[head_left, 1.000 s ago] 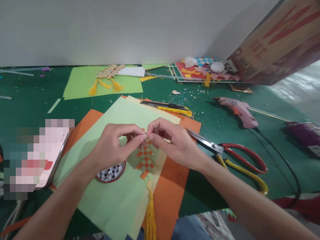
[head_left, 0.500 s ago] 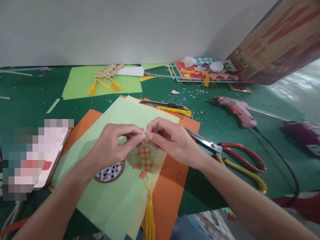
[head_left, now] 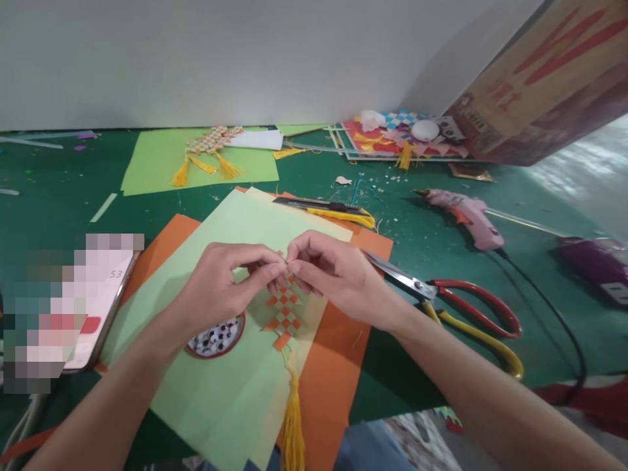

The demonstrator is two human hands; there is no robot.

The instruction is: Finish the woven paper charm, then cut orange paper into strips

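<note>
Over the paper sheets, my left hand [head_left: 238,275] and my right hand [head_left: 333,271] meet fingertip to fingertip, both closed in a pinch. Whatever lies between the fingertips is too small to make out. Just beneath them is a woven orange-and-pale-green paper ornament [head_left: 286,307], its upper part hidden by my fingers. A yellow tassel [head_left: 293,418] hangs from its lower end toward me. Partly behind my left wrist lies a round red-rimmed container [head_left: 218,337] of googly eyes. Under everything are a light green sheet [head_left: 210,399] and an orange sheet [head_left: 338,366].
Scissors [head_left: 417,288] with red and yellow handles lie right of my right hand, beyond them a pink glue gun [head_left: 471,219] with its cord. A utility knife [head_left: 338,210] rests above my hands. At left is a phone [head_left: 93,320]; a woven tasselled ornament [head_left: 213,140] lies at the back.
My hands and the ornament have stayed practically still. The number on the phone screen has gone from 52 to 53.
</note>
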